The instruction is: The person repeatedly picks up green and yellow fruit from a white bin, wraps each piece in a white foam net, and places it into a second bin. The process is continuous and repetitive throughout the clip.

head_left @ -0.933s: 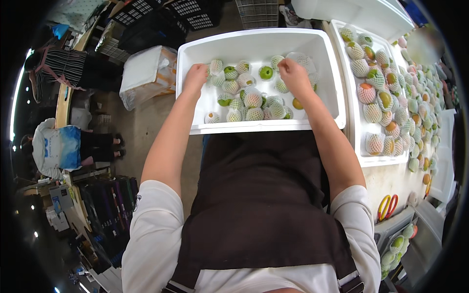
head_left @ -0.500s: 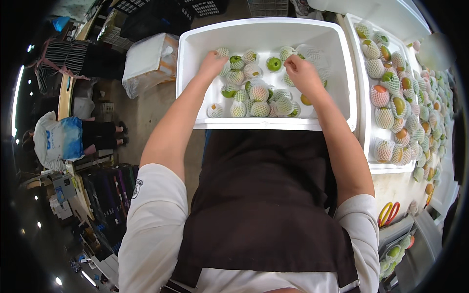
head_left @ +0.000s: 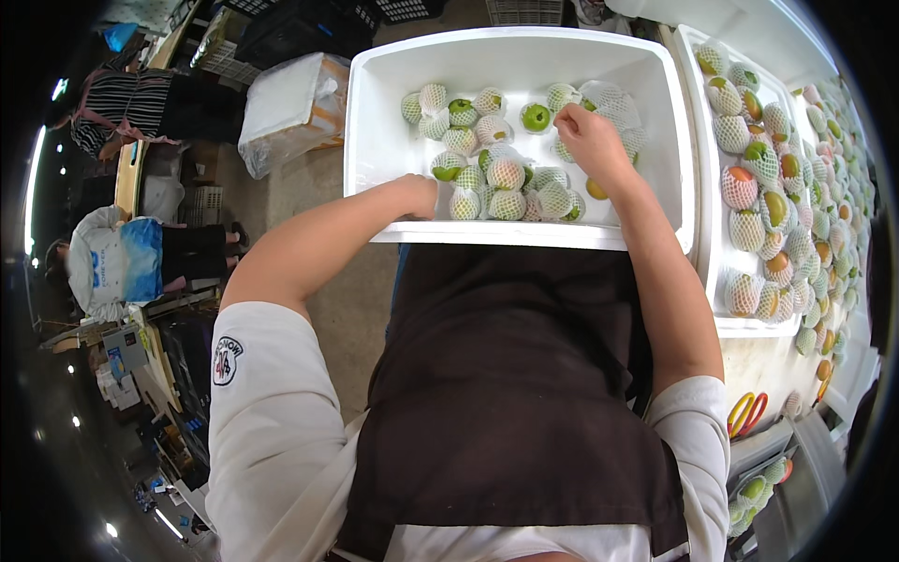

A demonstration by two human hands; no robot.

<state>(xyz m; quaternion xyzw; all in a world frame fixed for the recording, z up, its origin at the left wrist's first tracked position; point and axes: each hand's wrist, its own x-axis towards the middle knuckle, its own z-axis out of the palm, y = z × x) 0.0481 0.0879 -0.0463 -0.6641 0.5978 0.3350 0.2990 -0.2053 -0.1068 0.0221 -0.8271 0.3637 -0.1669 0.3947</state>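
A white foam box point(head_left: 398, 150) in front of me holds several green and reddish fruits in white foam nets, the bare-topped green fruit point(head_left: 535, 117) among them. My left hand point(head_left: 415, 195) reaches down into its near left corner, beside a netted fruit point(head_left: 464, 203). Its fingers curl downward and are mostly hidden, as is whatever lies under them. My right hand point(head_left: 590, 139) is closed in a pinch over the right half, next to a netted fruit point(head_left: 563, 95) and loose foam nets point(head_left: 613, 105). What the pinch holds is too small to make out.
On the right a white foam tray point(head_left: 721, 245) of netted fruit stands beside a larger heap of fruit point(head_left: 833, 206). Red and yellow scissors point(head_left: 747, 413) lie nearer me. A plastic-wrapped box point(head_left: 286, 112) stands left on the floor point(head_left: 328, 309). Two people are farther left.
My left hand has moved from the far left fruits to the box's near left corner, covering the fruit seen there. My right hand stays near the same place, still pinched.
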